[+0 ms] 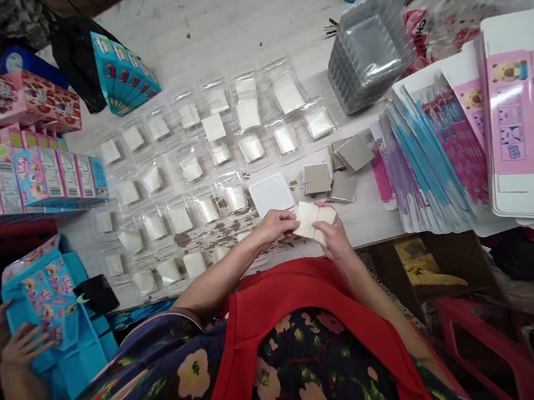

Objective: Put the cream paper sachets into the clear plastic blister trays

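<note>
Towards nine o'clock from the cream squares (306, 219), a co-worker's hand (26, 344) touches a blue carton (86, 374). Clear trays (333, 124) holding white packets (206, 209) stand on the bench (204, 24) at ten o'clock. The left hand's (274, 225) grip is closed, pinching the squares' left edge; the right hand's (336, 233) grip is closed round their right side. Grey squares (316, 177) lie at one o'clock, folded cartons (424, 146) at two.
</note>
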Motion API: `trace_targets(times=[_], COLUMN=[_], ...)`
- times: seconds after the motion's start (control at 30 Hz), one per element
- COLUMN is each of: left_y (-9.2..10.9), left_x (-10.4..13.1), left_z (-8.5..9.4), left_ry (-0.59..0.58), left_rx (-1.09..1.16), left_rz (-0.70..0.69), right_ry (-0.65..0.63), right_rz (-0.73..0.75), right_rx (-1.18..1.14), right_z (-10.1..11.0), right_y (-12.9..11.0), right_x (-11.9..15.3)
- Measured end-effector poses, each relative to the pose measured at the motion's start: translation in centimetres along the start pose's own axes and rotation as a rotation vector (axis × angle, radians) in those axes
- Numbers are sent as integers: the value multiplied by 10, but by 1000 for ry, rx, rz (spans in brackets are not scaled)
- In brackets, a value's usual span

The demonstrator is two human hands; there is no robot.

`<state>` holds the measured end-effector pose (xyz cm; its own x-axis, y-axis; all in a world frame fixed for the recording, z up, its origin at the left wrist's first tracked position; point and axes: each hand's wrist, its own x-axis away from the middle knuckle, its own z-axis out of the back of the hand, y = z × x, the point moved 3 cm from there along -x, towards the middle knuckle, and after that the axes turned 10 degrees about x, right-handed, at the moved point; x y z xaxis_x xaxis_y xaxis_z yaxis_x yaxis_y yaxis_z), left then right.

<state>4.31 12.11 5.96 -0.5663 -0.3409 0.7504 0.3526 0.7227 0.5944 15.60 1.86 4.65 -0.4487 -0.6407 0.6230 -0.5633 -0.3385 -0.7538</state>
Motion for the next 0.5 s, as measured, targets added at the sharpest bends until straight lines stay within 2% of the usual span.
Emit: trace_targets(times=[0.13,0.2,0.3,0.37,0.5], left_y=[-4,-4,3,5,1], left_x=[-9,-16,-28,-37,-58], left_z=[2,9,34,55,84], left_ry=[-50,-5,229,352,355], left_rx=[23,-111,-427,-447,-249], left_rz=[-60,-104,-242,-277,-199], right_ry=[13,26,-19,-58,-29], right_rz=[63,122,109,52,24], right_rx=[318,431,445,406,336], right_z=[-10,-16,-20,-19,-9], right_y=[-3,-5,-3,0,6], right_x=[-2,-2,-1,-2,-5])
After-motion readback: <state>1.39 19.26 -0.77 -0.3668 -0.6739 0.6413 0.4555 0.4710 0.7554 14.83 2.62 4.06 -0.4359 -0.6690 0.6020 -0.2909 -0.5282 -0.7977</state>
